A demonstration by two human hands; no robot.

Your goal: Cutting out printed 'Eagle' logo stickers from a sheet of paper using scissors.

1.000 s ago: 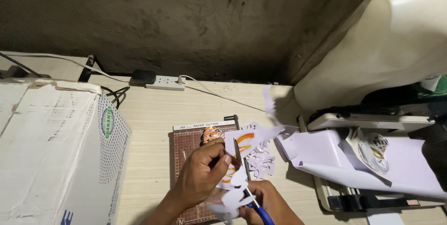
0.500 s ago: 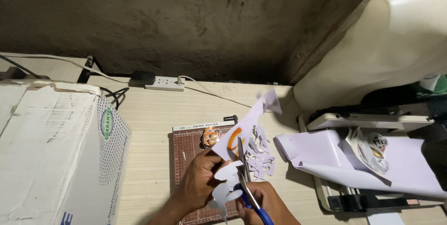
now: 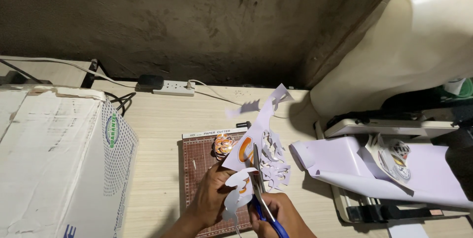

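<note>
My left hand (image 3: 213,199) pinches a white printed sheet (image 3: 256,142) with orange designs, held upright over a brown paper cutter board (image 3: 194,164). In my right hand (image 3: 283,216) are blue-handled scissors (image 3: 260,189), whose blades point up into the sheet beside an orange printed shape (image 3: 245,150). Ragged cut-out holes show in the sheet's right part. A small round orange cut-out (image 3: 224,145) lies on the board behind the sheet.
A large white cardboard box (image 3: 54,159) fills the left. A white power strip (image 3: 172,88) with cables lies by the dark wall. At right stand a machine (image 3: 389,129), a curled white sheet (image 3: 374,169) with printed stickers, and a big white roll (image 3: 419,46).
The sheet has swung from lying low to standing upright. The scissors' blades have moved up into it, and both hands have shifted slightly lower.
</note>
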